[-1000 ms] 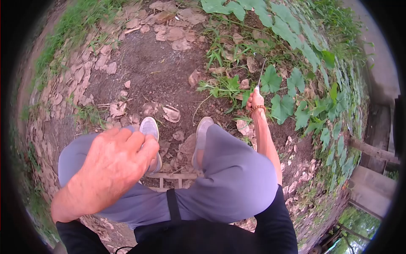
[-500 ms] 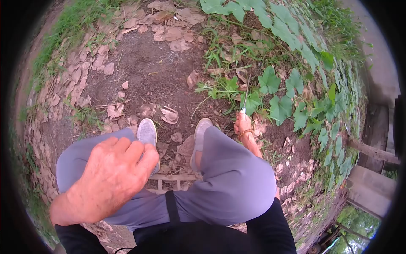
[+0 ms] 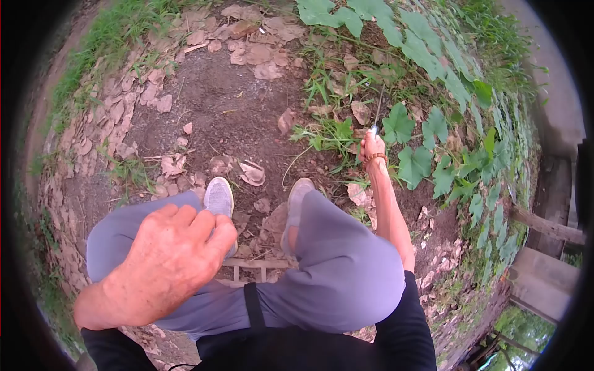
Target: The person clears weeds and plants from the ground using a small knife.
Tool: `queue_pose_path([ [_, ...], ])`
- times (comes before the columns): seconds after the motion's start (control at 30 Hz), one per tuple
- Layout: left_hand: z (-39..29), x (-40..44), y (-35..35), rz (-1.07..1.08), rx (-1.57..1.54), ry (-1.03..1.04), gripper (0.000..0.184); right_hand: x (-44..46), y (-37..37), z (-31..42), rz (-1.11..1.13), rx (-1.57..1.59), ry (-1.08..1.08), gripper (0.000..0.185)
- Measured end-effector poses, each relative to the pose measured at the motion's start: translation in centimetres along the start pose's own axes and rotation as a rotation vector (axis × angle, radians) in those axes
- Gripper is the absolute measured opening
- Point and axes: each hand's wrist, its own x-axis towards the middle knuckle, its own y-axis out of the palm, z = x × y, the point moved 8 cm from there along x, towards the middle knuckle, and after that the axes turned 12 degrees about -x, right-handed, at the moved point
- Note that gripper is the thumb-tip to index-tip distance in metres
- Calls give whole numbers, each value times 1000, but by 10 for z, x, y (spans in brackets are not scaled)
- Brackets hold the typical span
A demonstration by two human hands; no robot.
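Note:
My right hand (image 3: 372, 147), wearing a beaded bracelet (image 3: 375, 157), is closed around the handle of a thin metal-bladed hand tool (image 3: 378, 111). The narrow blade points away from me into grass and weeds (image 3: 328, 134), just left of a broad lobed leaf (image 3: 398, 123). Close to the camera, my left hand (image 3: 170, 256) hangs over my left knee with its fingers curled in. The back of that hand faces me, so whatever its fingers may hold is hidden.
I sit low on a slatted wooden seat (image 3: 252, 264), shoes (image 3: 218, 196) on bare soil. Dry leaves (image 3: 266, 52) litter the ground. Leafy vines (image 3: 433, 55) spread along the right, beside wooden posts and a plank (image 3: 544, 278). Grass (image 3: 108, 46) grows at the far left.
My right hand has moved forward and slightly right with the tool, so more of the forearm shows. My left hand stays nearly where it was.

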Motion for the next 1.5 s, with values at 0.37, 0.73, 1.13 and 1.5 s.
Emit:
queue_pose_path([
  [0.37,-1,1,2,13,3,15,26,50,-10,-13,-157,-401,-176,42],
  [0.73,-2,0,2,20,-31,-3,21,4,-15,-47,-232,-860,-190,51],
  [1.13,-1,-6,-1,-23,-21,7,21,-65,-32,-90,-86,-684,-270,46],
  [1.5,-2,0,-2,-25,23,34,29,59,-32,-64,-219,-401,-219,39],
])
